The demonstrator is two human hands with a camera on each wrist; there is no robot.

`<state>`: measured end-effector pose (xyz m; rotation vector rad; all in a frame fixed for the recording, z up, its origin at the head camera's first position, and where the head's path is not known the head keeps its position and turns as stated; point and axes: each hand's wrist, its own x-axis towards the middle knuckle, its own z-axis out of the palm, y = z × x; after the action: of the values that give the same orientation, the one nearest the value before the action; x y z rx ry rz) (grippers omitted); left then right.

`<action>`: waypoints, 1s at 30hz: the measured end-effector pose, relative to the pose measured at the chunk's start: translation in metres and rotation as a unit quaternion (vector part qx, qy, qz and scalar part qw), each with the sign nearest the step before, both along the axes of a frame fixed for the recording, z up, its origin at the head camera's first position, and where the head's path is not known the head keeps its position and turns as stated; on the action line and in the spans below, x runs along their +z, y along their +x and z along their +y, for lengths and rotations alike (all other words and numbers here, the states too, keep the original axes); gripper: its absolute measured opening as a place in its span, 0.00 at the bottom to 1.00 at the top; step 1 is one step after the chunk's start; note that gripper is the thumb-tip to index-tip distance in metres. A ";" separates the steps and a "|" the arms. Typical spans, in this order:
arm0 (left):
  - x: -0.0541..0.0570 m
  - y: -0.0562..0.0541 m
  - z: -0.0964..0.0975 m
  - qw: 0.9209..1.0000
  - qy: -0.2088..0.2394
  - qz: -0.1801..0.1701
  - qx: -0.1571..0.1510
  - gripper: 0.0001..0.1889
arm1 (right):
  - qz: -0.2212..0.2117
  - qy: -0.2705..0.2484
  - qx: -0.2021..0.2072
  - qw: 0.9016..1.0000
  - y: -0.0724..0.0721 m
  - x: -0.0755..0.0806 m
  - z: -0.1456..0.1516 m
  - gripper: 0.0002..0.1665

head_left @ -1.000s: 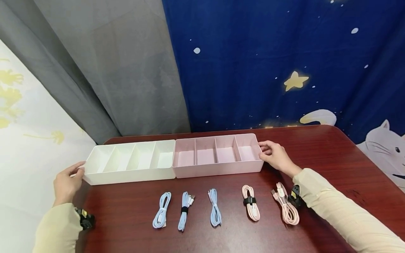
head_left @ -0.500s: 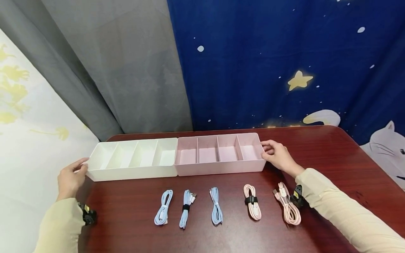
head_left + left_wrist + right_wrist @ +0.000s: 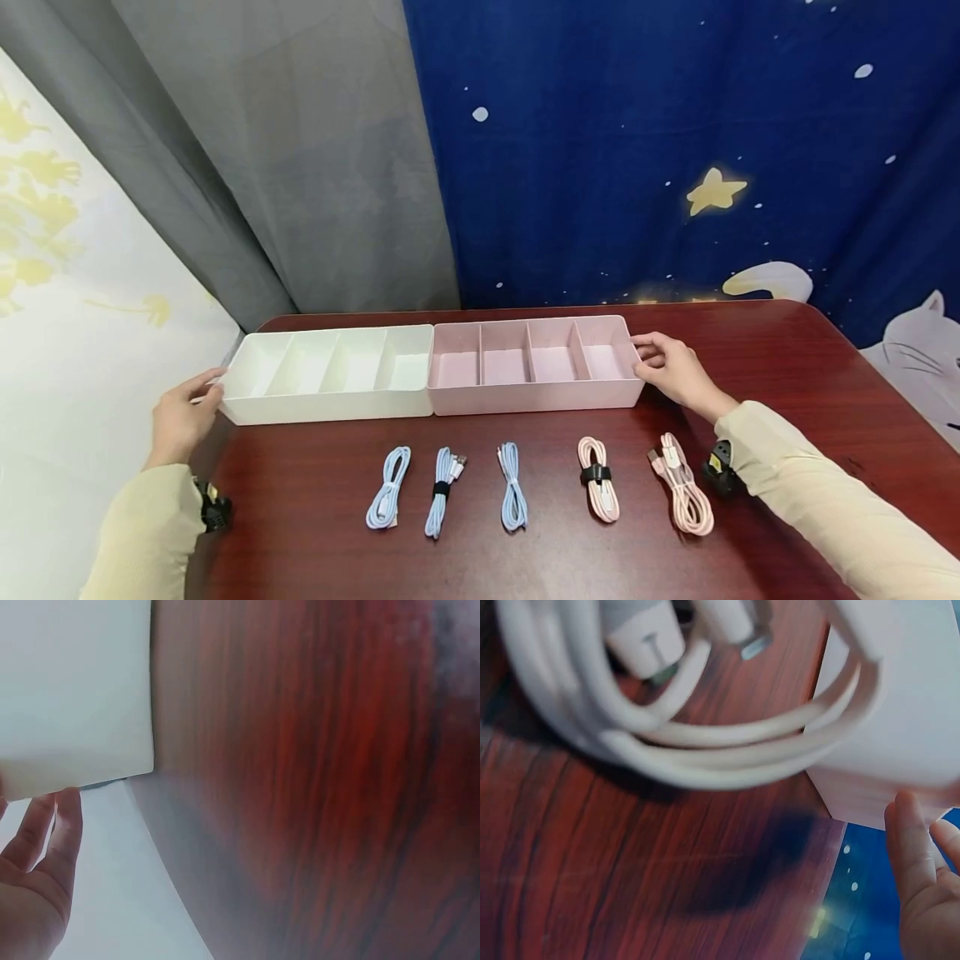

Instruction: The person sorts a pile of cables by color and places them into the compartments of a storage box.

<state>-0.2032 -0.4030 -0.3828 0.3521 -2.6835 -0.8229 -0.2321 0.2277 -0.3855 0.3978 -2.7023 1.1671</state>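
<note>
A white divided organizer box [image 3: 330, 407] and a pink one [image 3: 536, 398] stand end to end, touching, across the back of the table. Against the white box's left end, my left hand [image 3: 182, 421] presses with its fingertips; in the left wrist view, extended fingers [image 3: 69, 825] touch that end wall. My right hand [image 3: 681, 375] touches the pink box's right end, its fingers fairly straight in the right wrist view. Each box has several compartments, with nothing visible inside.
In front of the boxes lie three bundled blue cables [image 3: 389, 487], [image 3: 442, 492], [image 3: 513, 487] and two pink cables [image 3: 597, 479], [image 3: 681, 487]. A grey curtain [image 3: 322, 167] and a blue starry curtain [image 3: 600, 167] hang behind the dark red table [image 3: 525, 567].
Both boxes have slid to the right relative to the cables, and both hands have moved along with them. The cables have stayed in place; the head view has shifted slightly.
</note>
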 end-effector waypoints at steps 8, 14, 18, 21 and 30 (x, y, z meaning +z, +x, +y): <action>-0.002 -0.002 0.012 1.000 -0.012 0.017 -0.014 0.18 | -0.005 -0.002 0.000 1.000 0.004 0.004 0.012 0.23; -0.002 -0.002 0.019 0.999 -0.014 0.024 -0.016 0.17 | -0.009 -0.001 -0.002 1.000 0.005 0.005 0.020 0.23; -0.002 0.000 0.025 0.999 -0.018 0.034 -0.027 0.16 | -0.007 -0.006 -0.002 1.000 0.008 0.004 0.026 0.23; -0.001 0.000 0.030 0.998 -0.025 0.041 -0.032 0.16 | -0.001 -0.008 0.000 1.000 0.009 0.004 0.031 0.23; 0.001 0.000 0.044 0.998 -0.026 0.047 -0.033 0.15 | 0.008 -0.010 -0.001 1.000 0.016 0.004 0.044 0.22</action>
<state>-0.2032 -0.3591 -0.3815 0.2078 -2.6366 -0.7676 -0.2161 0.2714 -0.3816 0.3986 -2.6742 1.1845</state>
